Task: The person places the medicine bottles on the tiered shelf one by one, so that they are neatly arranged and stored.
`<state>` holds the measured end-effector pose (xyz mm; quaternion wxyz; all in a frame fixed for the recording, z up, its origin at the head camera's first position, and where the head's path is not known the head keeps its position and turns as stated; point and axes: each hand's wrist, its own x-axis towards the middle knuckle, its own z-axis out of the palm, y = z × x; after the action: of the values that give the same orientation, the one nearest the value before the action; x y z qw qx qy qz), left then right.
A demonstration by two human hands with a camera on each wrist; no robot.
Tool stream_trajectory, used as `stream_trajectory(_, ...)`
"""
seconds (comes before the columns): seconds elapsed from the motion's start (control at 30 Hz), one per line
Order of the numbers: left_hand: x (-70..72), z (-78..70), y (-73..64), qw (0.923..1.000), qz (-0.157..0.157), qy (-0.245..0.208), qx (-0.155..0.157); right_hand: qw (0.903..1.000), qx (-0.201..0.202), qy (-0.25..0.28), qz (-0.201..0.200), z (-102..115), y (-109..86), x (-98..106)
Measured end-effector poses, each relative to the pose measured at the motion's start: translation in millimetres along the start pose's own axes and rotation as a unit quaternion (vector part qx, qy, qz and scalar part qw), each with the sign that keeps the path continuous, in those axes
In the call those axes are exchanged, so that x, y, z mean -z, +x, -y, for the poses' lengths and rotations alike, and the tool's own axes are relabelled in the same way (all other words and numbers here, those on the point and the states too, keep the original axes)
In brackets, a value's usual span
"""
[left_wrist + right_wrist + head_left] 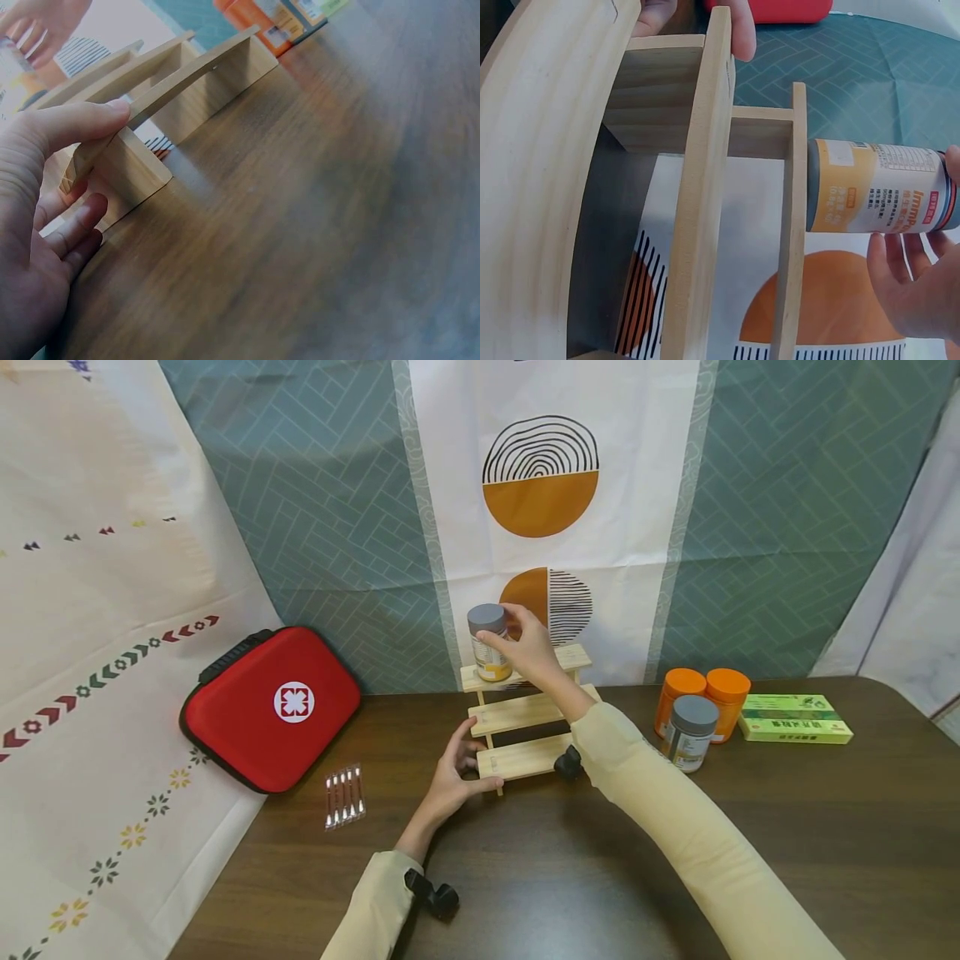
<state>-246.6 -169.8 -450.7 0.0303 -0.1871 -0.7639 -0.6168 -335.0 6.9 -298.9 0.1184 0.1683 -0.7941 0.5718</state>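
Observation:
A three-tier wooden rack [527,711] stands against the back cloth, its steps rising away from me. At its left end, my left hand [452,768] holds the lowest step, thumb on the front edge and fingers round the side; the left wrist view shows the thumb [90,122] on the board. My right hand [534,650] grips a pill bottle [491,652] with a grey cap and a yellow-and-white label near the cap. The bottle is upright at the left end of the top step, and in the right wrist view its base [814,185] meets that board.
Right of the rack stand two orange-capped bottles [727,693] and a second grey-capped bottle [690,733], beside a green-yellow box [795,718]. A red first-aid case [270,710] and a pack of swabs [345,797] lie to the left on the dark wooden table [570,877].

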Motion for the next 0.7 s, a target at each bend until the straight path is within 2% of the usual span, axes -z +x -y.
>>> stream_trajectory(0.27, -0.4, 0.9, -0.7, 1.0, -0.001, 0.002, 0.005, 0.9995, -0.008, 0.031, 0.005, 1.4, -6.0, 9.7)
stream_trajectory(0.7, 0.2, -0.1, -0.5, 1.0, -0.002, -0.006, 0.005, 0.9996, -0.011, 0.024, -0.004, 2.4, -26.9, 38.5)
